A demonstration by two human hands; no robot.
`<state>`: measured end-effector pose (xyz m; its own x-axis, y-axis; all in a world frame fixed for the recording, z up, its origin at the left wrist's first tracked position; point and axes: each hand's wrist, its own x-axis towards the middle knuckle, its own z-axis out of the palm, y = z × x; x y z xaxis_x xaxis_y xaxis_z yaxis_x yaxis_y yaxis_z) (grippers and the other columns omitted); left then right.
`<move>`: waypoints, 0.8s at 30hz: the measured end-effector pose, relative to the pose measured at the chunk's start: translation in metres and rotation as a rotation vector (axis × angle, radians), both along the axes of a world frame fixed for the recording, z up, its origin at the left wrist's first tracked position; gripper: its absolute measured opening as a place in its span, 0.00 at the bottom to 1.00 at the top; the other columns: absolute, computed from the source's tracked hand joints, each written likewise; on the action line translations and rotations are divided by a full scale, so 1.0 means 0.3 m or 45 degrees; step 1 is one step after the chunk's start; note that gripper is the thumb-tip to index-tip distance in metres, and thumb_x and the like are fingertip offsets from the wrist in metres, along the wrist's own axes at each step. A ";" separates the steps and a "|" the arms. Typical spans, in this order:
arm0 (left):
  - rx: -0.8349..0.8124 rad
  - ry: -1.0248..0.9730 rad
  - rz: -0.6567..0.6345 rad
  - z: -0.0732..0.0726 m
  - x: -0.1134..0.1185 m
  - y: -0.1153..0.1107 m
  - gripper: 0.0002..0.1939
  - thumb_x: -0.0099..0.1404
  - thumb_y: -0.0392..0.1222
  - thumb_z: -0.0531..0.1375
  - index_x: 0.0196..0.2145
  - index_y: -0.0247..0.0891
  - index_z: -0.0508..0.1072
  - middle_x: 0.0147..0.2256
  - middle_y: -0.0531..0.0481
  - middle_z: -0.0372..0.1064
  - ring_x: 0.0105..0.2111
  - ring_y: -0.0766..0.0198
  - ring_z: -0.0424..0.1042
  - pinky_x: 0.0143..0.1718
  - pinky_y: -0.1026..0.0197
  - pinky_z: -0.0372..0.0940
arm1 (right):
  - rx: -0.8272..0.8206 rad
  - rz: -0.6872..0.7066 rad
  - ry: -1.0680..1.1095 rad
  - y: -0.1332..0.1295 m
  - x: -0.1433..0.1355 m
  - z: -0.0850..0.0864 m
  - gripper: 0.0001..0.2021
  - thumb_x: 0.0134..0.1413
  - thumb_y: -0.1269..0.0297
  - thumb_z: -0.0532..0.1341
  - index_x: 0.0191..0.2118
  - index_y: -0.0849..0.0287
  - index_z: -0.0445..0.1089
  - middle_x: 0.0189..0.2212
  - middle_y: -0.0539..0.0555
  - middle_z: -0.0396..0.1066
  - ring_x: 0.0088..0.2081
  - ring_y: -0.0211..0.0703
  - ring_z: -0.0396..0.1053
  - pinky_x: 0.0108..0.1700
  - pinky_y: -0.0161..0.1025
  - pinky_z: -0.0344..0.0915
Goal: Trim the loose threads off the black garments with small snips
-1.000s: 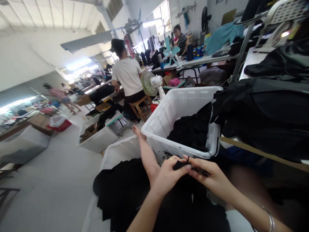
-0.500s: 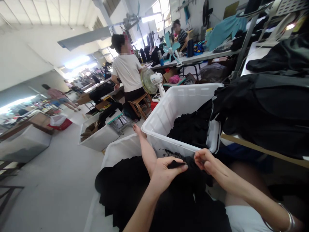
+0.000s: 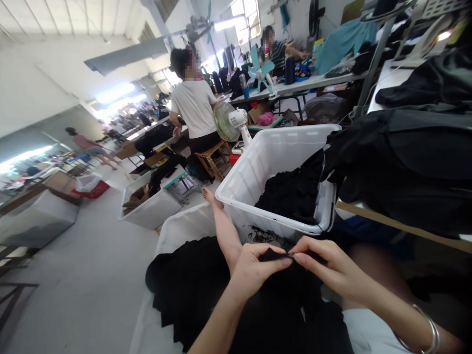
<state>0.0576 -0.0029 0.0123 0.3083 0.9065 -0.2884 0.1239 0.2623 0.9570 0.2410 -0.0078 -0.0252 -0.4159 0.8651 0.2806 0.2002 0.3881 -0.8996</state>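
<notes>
A fold of black fabric (image 3: 272, 254) is pinched between the thumb and fingers of my left hand (image 3: 248, 269). My right hand (image 3: 330, 264) is closed, its thumb and fingertips pressed together on the edge of that same fabric, right beside my left fingertips. Whether a thread or another small piece lies between the right fingertips is too small to tell. Below both hands, a large heap of black cloth (image 3: 195, 285) fills a white bin and lies across my lap. A bracelet (image 3: 429, 327) circles my right wrist.
A second white bin (image 3: 239, 184) with black cloth (image 3: 291, 194) stands just ahead. Black garments (image 3: 416, 162) cover the table at right. My bare leg (image 3: 226, 231) stretches forward between the bins. Farther off are a fan (image 3: 238, 117), a stool (image 3: 212, 158) and a person in white (image 3: 193, 105).
My right hand has moved left to meet my left fingertips and now pinches the fabric edge. My left hand stays nearly in place. The far person in stripes has stretched out an arm.
</notes>
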 end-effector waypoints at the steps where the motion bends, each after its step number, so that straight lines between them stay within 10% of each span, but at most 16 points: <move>1: 0.002 -0.002 0.000 0.001 0.001 0.000 0.10 0.49 0.43 0.67 0.29 0.34 0.79 0.29 0.48 0.76 0.32 0.62 0.73 0.35 0.64 0.66 | 0.008 -0.006 0.005 -0.001 0.001 0.000 0.10 0.61 0.63 0.52 0.31 0.59 0.67 0.23 0.50 0.67 0.25 0.35 0.64 0.27 0.32 0.59; 18: -0.049 0.020 -0.042 0.007 0.001 -0.011 0.13 0.50 0.44 0.66 0.33 0.34 0.79 0.31 0.47 0.76 0.33 0.59 0.73 0.36 0.62 0.66 | 0.172 -0.129 0.091 -0.017 -0.030 -0.011 0.07 0.59 0.67 0.54 0.33 0.58 0.68 0.25 0.52 0.71 0.26 0.38 0.69 0.28 0.32 0.63; 21: 0.002 0.157 0.225 0.025 -0.095 -0.006 0.12 0.49 0.43 0.66 0.30 0.33 0.79 0.29 0.47 0.75 0.31 0.60 0.72 0.36 0.62 0.66 | 0.086 -0.270 0.206 -0.016 -0.025 -0.036 0.09 0.61 0.63 0.52 0.37 0.57 0.67 0.25 0.50 0.68 0.26 0.37 0.67 0.28 0.31 0.62; 24: 0.234 0.428 0.944 0.066 -0.292 -0.017 0.15 0.48 0.45 0.66 0.32 0.34 0.76 0.27 0.49 0.73 0.31 0.58 0.72 0.38 0.57 0.66 | 0.031 -0.156 0.173 -0.047 -0.041 -0.075 0.14 0.58 0.51 0.54 0.39 0.57 0.65 0.27 0.51 0.65 0.27 0.38 0.65 0.28 0.32 0.62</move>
